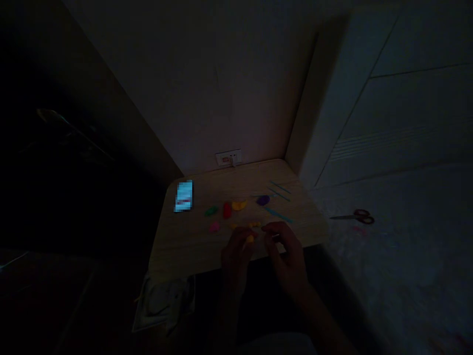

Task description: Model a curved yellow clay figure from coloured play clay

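The room is very dark. My left hand [236, 249] is closed around a small yellow-orange lump of modelling clay [250, 239], which shows between thumb and fingers. Close beside it, my right hand [284, 249] has its fingers curled and the thumb near the index fingertip; whatever it pinches is too dark to make out. Just beyond the hands lie small orange clay pieces [254, 225]. Farther back on the wooden table [185, 241] are a yellow-orange lump [239, 205], a red lump [226, 210], a green lump [211, 211], a pink lump [214, 226] and a purple lump [263, 200].
Several thin blue-green sticks [279, 191] and a flat blue strip [278, 214] lie at the table's right. A lit phone [184, 195] rests at back left. Scissors [360, 217] lie on the pale surface to the right. A wall socket [228, 158] sits behind the table.
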A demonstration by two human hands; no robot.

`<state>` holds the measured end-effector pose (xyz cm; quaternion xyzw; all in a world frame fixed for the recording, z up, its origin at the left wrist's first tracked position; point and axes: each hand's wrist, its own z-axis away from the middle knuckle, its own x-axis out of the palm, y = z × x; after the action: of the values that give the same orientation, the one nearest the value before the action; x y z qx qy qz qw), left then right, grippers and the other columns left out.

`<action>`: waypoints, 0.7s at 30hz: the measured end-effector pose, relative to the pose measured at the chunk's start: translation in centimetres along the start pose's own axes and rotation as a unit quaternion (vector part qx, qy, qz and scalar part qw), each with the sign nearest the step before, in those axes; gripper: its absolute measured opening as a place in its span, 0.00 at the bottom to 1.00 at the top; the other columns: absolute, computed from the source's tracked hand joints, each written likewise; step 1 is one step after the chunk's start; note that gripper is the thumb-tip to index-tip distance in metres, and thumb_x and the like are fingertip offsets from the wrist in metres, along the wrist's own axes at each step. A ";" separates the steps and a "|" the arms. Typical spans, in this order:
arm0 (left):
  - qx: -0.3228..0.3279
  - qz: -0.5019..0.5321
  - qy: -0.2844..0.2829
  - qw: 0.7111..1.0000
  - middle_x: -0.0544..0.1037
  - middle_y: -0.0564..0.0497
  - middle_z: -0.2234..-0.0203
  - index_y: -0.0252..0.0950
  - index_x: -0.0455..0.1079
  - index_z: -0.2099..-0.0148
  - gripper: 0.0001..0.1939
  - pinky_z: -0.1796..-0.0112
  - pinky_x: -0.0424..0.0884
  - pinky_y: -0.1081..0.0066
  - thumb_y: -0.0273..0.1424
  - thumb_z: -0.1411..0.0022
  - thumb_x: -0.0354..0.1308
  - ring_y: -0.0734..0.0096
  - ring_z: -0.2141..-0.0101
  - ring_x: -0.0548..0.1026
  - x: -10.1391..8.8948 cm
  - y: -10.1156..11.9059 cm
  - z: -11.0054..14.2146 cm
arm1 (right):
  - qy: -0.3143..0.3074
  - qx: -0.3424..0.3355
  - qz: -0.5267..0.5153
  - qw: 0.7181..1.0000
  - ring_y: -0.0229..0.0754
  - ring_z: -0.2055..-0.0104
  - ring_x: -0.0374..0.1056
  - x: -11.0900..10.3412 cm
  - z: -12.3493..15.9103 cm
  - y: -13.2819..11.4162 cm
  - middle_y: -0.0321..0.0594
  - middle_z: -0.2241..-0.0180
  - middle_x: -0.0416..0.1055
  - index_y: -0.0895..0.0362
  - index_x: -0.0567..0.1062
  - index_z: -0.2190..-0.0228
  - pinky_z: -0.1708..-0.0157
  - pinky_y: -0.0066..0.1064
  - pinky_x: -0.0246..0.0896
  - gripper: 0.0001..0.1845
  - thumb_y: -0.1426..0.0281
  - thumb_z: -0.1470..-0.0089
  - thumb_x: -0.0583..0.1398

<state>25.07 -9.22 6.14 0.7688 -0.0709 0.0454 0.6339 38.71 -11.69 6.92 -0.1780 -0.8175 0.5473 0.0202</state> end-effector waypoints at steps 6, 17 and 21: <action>-0.068 0.094 -0.016 0.993 0.81 0.46 0.65 0.35 0.80 0.65 0.19 0.51 0.70 0.64 0.44 0.32 0.58 0.60 0.58 0.78 0.4 0.1 0.4 | -0.056 -0.074 0.057 0.994 0.50 0.48 0.70 -0.5 -0.3 -0.4 0.46 0.50 0.72 0.50 0.75 0.48 0.50 0.42 0.69 0.16 0.71 0.37 0.61; -0.139 0.080 0.005 0.987 0.84 0.44 0.63 0.35 0.81 0.62 0.22 0.53 0.74 0.63 0.50 0.38 0.63 0.58 0.58 0.80 0.0 -1.9 1.2 | -0.103 -0.082 0.058 0.990 0.48 0.46 0.71 -0.2 0.0 0.5 0.45 0.46 0.71 0.47 0.79 0.48 0.48 0.42 0.71 0.17 0.72 0.36 0.62; -0.112 0.058 -0.024 0.992 0.83 0.45 0.65 0.34 0.81 0.62 0.21 0.55 0.73 0.64 0.49 0.38 0.64 0.59 0.60 0.78 0.1 -1.1 0.5 | -0.058 -0.091 0.068 0.992 0.48 0.48 0.72 -0.1 -0.1 0.4 0.44 0.50 0.73 0.48 0.80 0.52 0.50 0.41 0.72 0.14 0.73 0.38 0.63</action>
<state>25.36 -9.48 5.00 0.6883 -0.1352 0.0556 0.7105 38.93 -11.51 6.65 -0.2026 -0.8499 0.4797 -0.0808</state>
